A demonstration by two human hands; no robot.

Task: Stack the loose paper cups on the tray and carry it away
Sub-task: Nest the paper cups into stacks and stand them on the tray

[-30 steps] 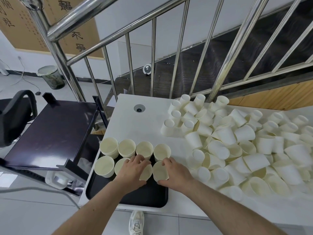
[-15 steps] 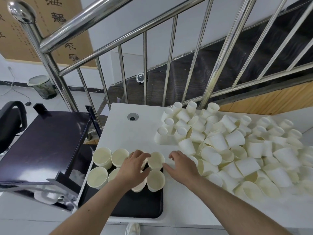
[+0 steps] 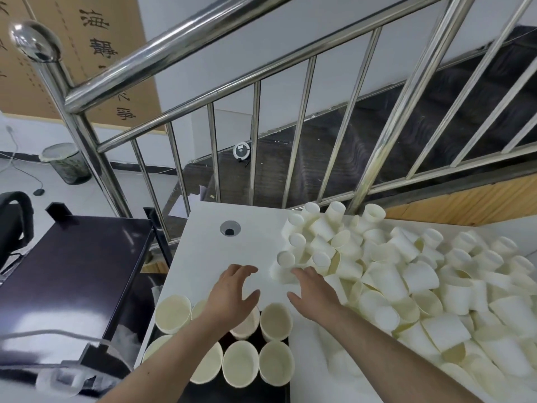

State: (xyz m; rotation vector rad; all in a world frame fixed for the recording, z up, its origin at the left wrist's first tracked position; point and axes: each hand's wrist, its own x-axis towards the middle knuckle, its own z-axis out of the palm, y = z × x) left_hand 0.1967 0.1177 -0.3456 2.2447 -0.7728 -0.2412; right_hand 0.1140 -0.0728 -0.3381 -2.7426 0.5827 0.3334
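Observation:
Several cream paper cups (image 3: 240, 363) stand upright in two rows on a black tray (image 3: 250, 394) at the table's near left corner. A big heap of loose paper cups (image 3: 389, 274) covers the right side of the white table (image 3: 203, 251). My left hand (image 3: 232, 292) hovers over the back row of tray cups, fingers spread, holding nothing. My right hand (image 3: 312, 292) reaches toward the near edge of the heap, fingers apart and empty, its fingertips close to a cup lying on its side (image 3: 283, 271).
A steel stair railing (image 3: 302, 141) runs right behind the table. A dark cart shelf (image 3: 66, 274) stands to the left, with an office chair (image 3: 13, 225) beyond it. A round cable hole (image 3: 230, 228) sits in the table's back left.
Both hands have let go of the cups on the tray and moved forward and right toward the heap. The view has tilted so the tray sits lower in frame.

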